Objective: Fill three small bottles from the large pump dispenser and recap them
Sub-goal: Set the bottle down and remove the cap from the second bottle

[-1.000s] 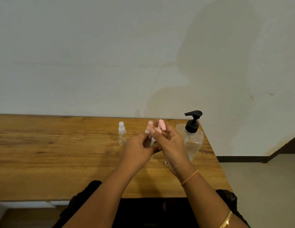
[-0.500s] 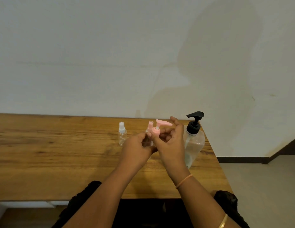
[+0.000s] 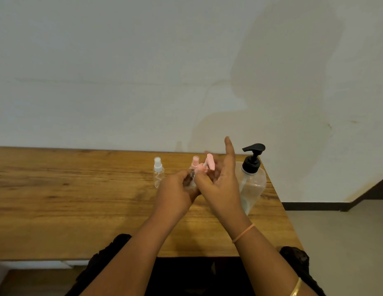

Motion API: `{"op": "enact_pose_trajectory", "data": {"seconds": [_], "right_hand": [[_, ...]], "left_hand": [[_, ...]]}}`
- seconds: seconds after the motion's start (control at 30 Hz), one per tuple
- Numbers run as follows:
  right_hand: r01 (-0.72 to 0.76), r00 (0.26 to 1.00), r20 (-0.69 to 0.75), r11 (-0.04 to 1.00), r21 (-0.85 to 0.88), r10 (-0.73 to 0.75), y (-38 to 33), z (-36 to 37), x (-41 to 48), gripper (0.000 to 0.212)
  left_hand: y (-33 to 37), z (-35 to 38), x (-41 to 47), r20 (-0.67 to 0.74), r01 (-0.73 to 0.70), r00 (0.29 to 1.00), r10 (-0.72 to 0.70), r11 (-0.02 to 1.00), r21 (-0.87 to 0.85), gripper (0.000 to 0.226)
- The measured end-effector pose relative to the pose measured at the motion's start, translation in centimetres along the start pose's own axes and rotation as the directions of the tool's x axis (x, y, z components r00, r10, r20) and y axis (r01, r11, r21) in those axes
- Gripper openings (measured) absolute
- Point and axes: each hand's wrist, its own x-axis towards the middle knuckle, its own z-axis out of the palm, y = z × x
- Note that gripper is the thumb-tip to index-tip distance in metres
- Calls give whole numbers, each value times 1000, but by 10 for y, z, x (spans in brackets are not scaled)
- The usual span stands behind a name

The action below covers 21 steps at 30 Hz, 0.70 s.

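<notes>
One bottle (image 3: 192,180), left hand (image 3: 175,194) gripping, right hand (image 3: 221,189)

1. The pump cap (image 3: 204,165) is pink, its small bottle (image 3: 192,180) clear.
2. The dispenser (image 3: 253,184) is clear, with a black pump.
3. My worktop (image 3: 68,199) is brown with wood grain.
4. My wristband (image 3: 243,233) is orange, my bangle (image 3: 295,288) gold.

The right hand (image 3: 222,189) has turned the pink pump cap (image 3: 209,161), forefinger raised.
</notes>
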Motion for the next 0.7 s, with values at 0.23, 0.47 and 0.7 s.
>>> {"op": "enact_pose_trajectory", "data": {"seconds": [0.23, 0.47, 0.7], "right_hand": [[-26, 997, 67, 997, -70, 31, -4, -7, 0, 84], [-50, 999, -2, 990, -132, 50, -3, -8, 1, 81], [23, 999, -29, 992, -126, -26, -15, -19, 1, 61]], "left_hand": [[1, 1, -1, 7, -35, 999, 35, 998, 48, 40], [2, -1, 0, -23, -4, 1000, 5, 999, 45, 40], [-4, -4, 4, -42, 37, 999, -32, 992, 119, 42]]}}
